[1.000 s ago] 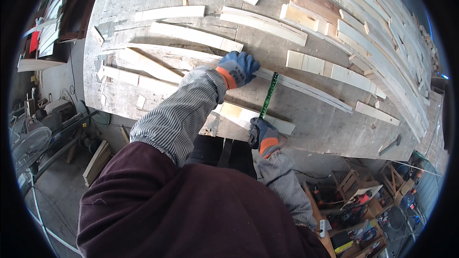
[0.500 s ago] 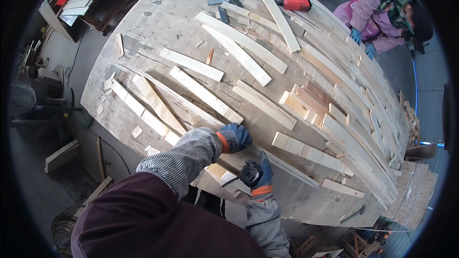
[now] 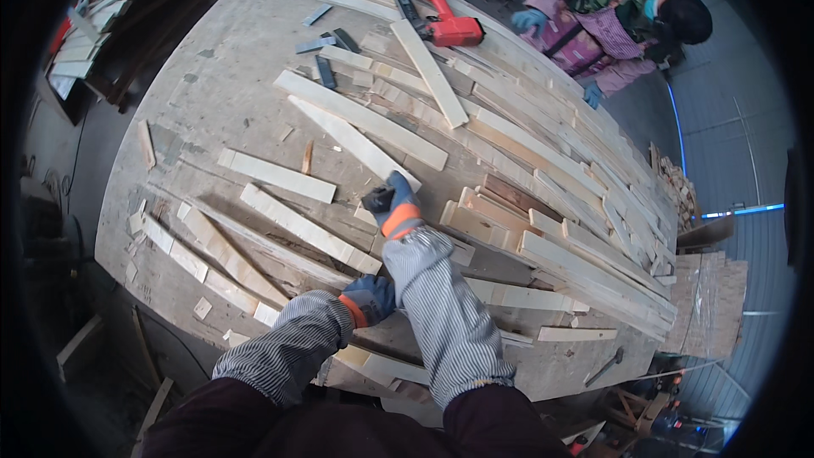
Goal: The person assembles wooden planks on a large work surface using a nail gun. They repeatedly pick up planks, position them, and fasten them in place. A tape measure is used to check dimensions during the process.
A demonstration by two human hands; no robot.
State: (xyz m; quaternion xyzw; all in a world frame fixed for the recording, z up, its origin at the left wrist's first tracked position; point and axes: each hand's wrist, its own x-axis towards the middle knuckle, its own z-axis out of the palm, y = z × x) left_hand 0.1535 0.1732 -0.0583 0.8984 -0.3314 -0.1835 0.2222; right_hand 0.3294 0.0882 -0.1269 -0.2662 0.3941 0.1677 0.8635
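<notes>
My left hand [image 3: 370,298], in a blue glove with an orange cuff, is closed around a long, rough-edged wooden strip [image 3: 284,248] near the table's front edge. Farther out, my right hand [image 3: 402,198] reaches over the middle of the table. Its fingers are closed on a small black thing [image 3: 376,198] that looks like a tape measure, partly hidden by the glove. Just beyond it ends a pale slanting board [image 3: 343,135]. Between my hands lies another pale board [image 3: 314,229]. My right forearm covers part of the boards below it.
A red nail gun [image 3: 458,30] lies at the far side, near grey-blue nail strips [image 3: 326,71]. Many boards [image 3: 593,263] are heaped along the right. A hammer [image 3: 604,368] rests at the near right edge. A co-worker [image 3: 610,21] in blue gloves stands across the table.
My right hand has moved up and away from the front edge with the black thing. My left hand stays on the strip. The view has shifted, and the co-worker is more upright.
</notes>
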